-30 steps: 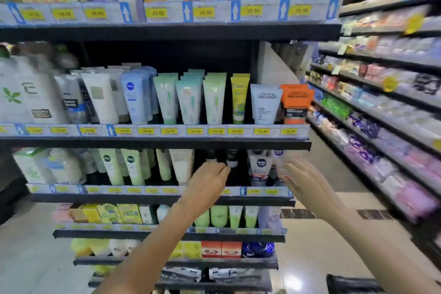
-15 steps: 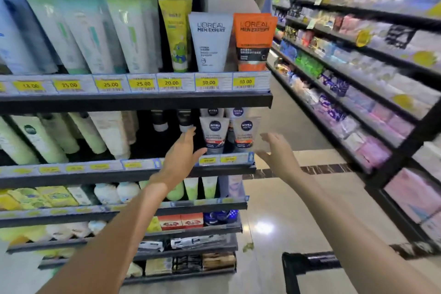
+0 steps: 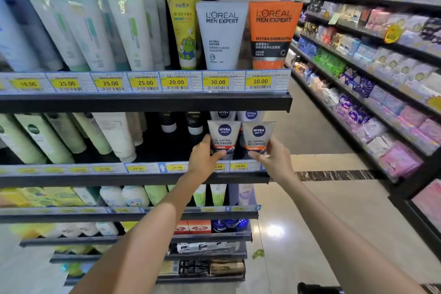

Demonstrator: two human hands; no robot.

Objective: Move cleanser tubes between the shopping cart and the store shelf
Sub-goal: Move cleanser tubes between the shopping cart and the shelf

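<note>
Left hand: my left hand [image 3: 205, 159] is up at the second shelf [image 3: 143, 178], thumb and fingers pinched round the lower part of the left Nivea Men tube [image 3: 223, 137].
Right hand: my right hand [image 3: 272, 160] holds the right Nivea Men tube [image 3: 258, 137] the same way, thumb across its front near the cap end, fingers behind its right edge.
Tubes: the two stand upright just beside each other at the right end of that shelf, at about 12 o'clock from my hands. Whether they are lifted off the shelf I cannot tell.
Behind them: two more Nivea Men tubes [image 3: 236, 115] show at 12 o'clock of the held pair, partly hidden by the shelf above.
Upper shelf: a white L'Oreal tube [image 3: 220, 36] and an orange L'Oreal tube [image 3: 273, 33] stand at 12 o'clock, well above my hands.
Price tags: yellow labels [image 3: 239, 166] run along the shelf lip, just below my fingers.
Cart: a dark cart edge [image 3: 317, 289] shows at 5 o'clock, well apart from both hands.
</note>
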